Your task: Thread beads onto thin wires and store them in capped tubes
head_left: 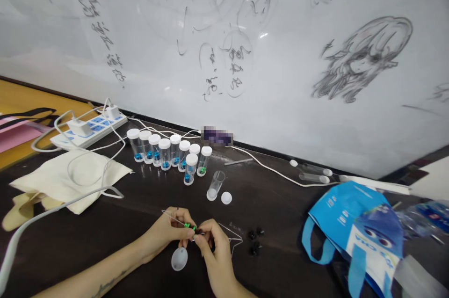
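Note:
My left hand (pixel 170 231) pinches a thin needle-like wire with small green beads (pixel 190 226) on it. My right hand (pixel 214 246) is closed in a pinch right beside it, fingertips meeting the left ones at the beads, and a fine thread (pixel 234 237) trails off to the right. A small clear lid or dish (pixel 179 259) lies on the dark table just below both hands. A few black beads (pixel 254 240) lie to the right of my right hand.
Several capped clear vials (pixel 164 153) with blue or green contents stand in a row behind. An open vial (pixel 214 185) lies tilted beside its white cap (pixel 226 198). A cream cloth bag (pixel 66 176), power strip (pixel 89 129) with cables and a blue bag (pixel 354 228) flank the table.

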`<state>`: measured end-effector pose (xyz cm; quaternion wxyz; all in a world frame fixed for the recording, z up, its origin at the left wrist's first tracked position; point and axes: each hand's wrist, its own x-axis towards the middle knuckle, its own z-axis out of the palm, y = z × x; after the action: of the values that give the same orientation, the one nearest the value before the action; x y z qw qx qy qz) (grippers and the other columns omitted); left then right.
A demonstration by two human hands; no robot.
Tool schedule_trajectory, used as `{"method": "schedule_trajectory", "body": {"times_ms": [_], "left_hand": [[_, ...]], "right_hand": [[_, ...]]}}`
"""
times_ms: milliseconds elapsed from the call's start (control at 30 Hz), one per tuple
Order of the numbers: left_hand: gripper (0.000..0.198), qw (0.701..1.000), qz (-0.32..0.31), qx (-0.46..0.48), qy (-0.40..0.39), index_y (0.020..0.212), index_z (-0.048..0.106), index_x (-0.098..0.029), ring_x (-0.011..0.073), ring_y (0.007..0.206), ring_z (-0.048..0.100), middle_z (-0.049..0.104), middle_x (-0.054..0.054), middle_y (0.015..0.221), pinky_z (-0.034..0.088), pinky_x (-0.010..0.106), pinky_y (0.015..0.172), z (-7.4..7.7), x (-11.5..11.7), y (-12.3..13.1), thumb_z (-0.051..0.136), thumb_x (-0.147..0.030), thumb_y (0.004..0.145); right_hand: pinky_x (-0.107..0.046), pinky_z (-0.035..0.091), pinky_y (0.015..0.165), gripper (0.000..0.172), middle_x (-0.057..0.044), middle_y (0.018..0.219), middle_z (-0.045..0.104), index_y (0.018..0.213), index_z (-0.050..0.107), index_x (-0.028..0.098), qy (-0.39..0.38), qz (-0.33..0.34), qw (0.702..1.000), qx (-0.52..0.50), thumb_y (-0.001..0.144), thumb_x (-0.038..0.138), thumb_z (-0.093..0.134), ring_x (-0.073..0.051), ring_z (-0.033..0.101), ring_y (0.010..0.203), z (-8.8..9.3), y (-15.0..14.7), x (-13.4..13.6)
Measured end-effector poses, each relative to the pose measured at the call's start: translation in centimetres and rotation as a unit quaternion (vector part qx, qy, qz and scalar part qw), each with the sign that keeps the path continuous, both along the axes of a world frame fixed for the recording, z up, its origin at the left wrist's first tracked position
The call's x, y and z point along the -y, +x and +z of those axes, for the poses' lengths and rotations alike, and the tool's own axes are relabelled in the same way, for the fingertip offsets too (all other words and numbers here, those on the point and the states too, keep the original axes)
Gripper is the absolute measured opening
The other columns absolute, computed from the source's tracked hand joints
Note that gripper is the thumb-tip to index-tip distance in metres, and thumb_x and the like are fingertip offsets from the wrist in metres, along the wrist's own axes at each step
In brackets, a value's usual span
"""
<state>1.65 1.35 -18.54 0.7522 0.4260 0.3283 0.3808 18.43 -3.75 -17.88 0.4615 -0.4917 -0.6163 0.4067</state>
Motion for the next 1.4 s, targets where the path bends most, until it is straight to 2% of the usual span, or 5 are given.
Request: {"method": "schedule_trajectory", "body": {"times_ms": [100,233,767,1133,1400], "left_hand": [[0.022,1.000,0.004,0.004,-0.001,0.072,0.069,-0.011,0.0091,0.044,0.058,0.067,0.001,0.056,0.045,0.017,0.043,0.27,0.03,0.01,0.085,-0.025,0.066],[0.023,1.000,0.005,0.002,-0.002,0.071,0.069,-0.011,0.0091,0.044,0.058,0.068,0.002,0.056,0.044,0.017,0.043,0.56,0.08,0.06,0.086,-0.025,0.065],[0.023,1.000,0.011,0.004,-0.006,0.070,0.069,-0.011,0.0095,0.043,0.058,0.066,0.001,0.054,0.044,0.017,0.042,0.22,0.04,-0.01,0.086,-0.025,0.065],[0.024,1.000,0.000,-0.004,-0.001,0.071,0.068,-0.011,0.0092,0.042,0.057,0.067,0.002,0.055,0.043,0.017,0.042,0.17,0.07,0.07,0.086,-0.025,0.064],[0.024,1.000,0.011,0.000,-0.007,0.070,0.069,-0.011,0.0094,0.043,0.058,0.065,0.000,0.053,0.043,0.017,0.042,0.46,-0.02,0.04,0.087,-0.026,0.064]], "right_hand": [[-0.025,0.040,0.066,0.005,0.001,0.084,0.056,0.087,0.057,0.022,0.012,-0.011,1.000,-0.006,0.090,0.026,0.059,-0.015,0.048,0.068,-0.04,-0.02,0.06],[-0.026,0.039,0.066,0.011,0.002,0.081,0.054,0.092,0.057,0.022,0.002,-0.007,1.000,-0.014,0.095,0.032,0.052,-0.015,0.048,0.069,-0.07,0.06,0.14],[-0.026,0.040,0.064,0.009,0.001,0.082,0.057,0.087,0.059,0.021,0.012,-0.014,1.000,-0.007,0.091,0.028,0.059,-0.014,0.047,0.066,0.07,-0.03,-0.08],[-0.025,0.034,0.058,0.030,0.004,0.064,0.047,0.072,0.056,0.019,-0.018,0.009,1.000,-0.009,0.095,0.039,0.052,-0.013,0.043,0.059,-0.03,0.04,-0.24],[-0.025,0.040,0.064,0.007,0.002,0.080,0.056,0.084,0.060,0.021,0.009,-0.022,1.000,-0.007,0.087,0.026,0.063,-0.014,0.047,0.065,-0.25,0.02,-0.07]]}}
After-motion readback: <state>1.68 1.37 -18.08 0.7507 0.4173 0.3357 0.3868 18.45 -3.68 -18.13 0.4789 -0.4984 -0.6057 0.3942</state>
